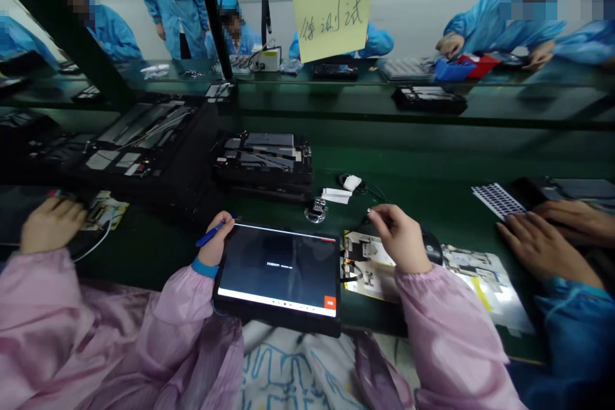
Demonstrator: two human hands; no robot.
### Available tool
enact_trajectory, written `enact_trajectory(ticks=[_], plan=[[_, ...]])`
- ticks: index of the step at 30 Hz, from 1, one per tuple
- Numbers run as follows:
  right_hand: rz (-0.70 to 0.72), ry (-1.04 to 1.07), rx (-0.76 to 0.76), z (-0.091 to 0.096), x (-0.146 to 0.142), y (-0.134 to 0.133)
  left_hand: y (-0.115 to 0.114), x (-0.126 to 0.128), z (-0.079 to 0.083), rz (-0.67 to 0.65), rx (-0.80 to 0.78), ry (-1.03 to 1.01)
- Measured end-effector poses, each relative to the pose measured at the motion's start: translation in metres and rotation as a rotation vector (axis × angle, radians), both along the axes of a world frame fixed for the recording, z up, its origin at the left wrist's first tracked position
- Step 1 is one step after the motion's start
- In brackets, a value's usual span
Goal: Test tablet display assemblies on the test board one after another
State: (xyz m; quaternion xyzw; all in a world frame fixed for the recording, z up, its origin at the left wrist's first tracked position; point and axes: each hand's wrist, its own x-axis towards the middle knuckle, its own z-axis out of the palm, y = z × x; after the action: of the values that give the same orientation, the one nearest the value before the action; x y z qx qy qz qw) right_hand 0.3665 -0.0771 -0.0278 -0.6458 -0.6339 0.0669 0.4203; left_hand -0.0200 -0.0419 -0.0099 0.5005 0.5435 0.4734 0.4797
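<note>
Head view: the tablet (281, 272) lies between left hand (219, 236) and right hand (402, 237).

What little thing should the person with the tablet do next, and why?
Maybe move the right hand toward the tablet's right edge. It pinches a small shiny tip, perhaps a plug, apart from the tablet. The screen is lit, and the left hand, with a blue pen, is at its corner.

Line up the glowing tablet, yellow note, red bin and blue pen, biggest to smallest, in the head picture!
1. Glowing tablet
2. Yellow note
3. Red bin
4. Blue pen, partly hidden

That's just how they look; the bin is farther away.
</note>
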Motion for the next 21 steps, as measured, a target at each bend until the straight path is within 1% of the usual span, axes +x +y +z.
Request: enact_trajectory(ticks=[5, 7, 8, 10, 13, 16, 19, 21], plan=[[-0.009, -0.256, -0.009, 0.021, -0.001, -0.028, -0.003, 0.002, 0.006, -0.018, -0.004, -0.014], [0.012, -0.289, -0.033, 0.028, -0.005, -0.041, -0.003, 0.002, 0.007, -0.013, 0.001, -0.011], [0.047, -0.261, -0.057, 0.031, -0.008, -0.047, -0.003, 0.002, 0.007, -0.009, 0.001, -0.011], [0.159, -0.144, -0.134, 0.033, -0.016, -0.058, -0.002, 0.002, 0.005, 0.002, -0.004, -0.016], [0.316, 0.026, -0.284, 0.030, -0.029, -0.068, 0.001, 0.003, 0.003, 0.025, -0.015, -0.029], [0.347, 0.111, -0.358, 0.022, -0.036, -0.074, 0.006, 0.004, 0.000, 0.061, 0.017, -0.016], [0.354, 0.188, -0.354, 0.013, -0.038, -0.076, 0.014, 0.000, -0.004, 0.088, 0.065, 0.050], [0.358, 0.235, -0.348, 0.008, -0.039, -0.076, 0.019, -0.003, -0.007, 0.056, 0.060, 0.103]])
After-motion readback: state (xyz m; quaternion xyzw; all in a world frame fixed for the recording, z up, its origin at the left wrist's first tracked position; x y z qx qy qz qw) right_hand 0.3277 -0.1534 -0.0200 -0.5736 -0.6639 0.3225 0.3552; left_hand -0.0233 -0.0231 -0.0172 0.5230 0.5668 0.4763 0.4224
